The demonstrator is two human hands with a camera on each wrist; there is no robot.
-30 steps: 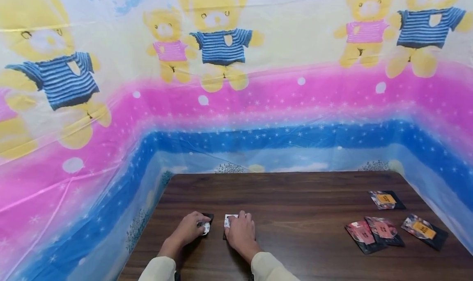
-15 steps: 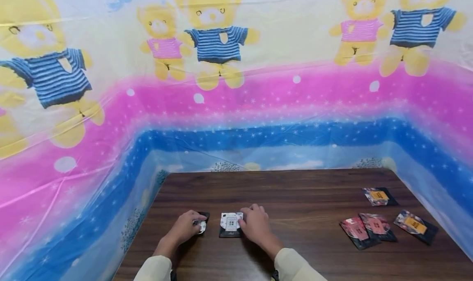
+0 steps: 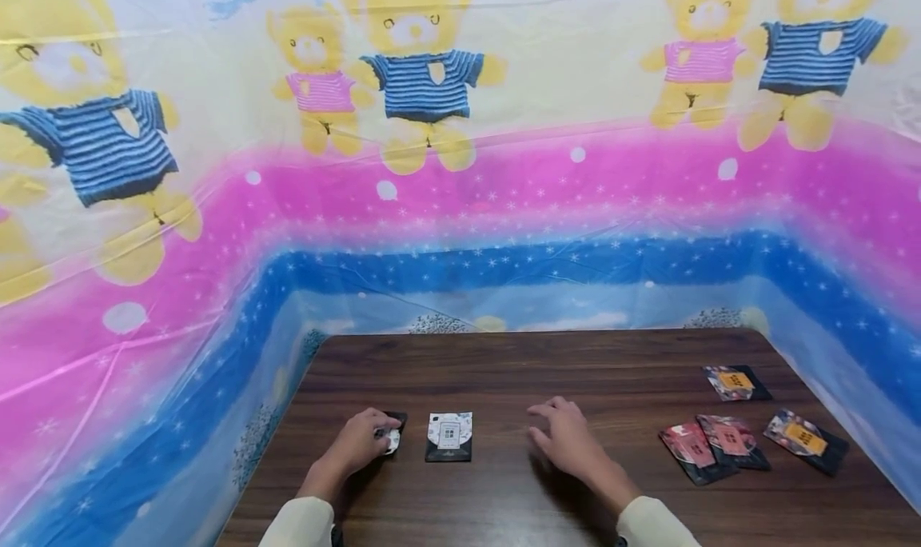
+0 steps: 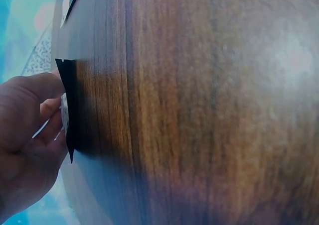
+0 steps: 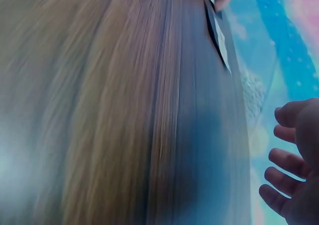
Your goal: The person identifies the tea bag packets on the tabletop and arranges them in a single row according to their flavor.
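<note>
Broadly, a bear-print cloth [image 3: 460,171] stands behind the brown table [image 3: 518,371]. The right hand [image 3: 573,445] is released, fingers apart; the left hand [image 3: 357,441] pinches a packet [image 3: 393,441] near the table's left edge. Just right of that lies a white packet [image 3: 449,437]; farther right sit two red packets [image 3: 731,437] and two orange packets [image 3: 801,437].

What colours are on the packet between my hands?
The packet is patterned white above, black below; best in the head view.
</note>
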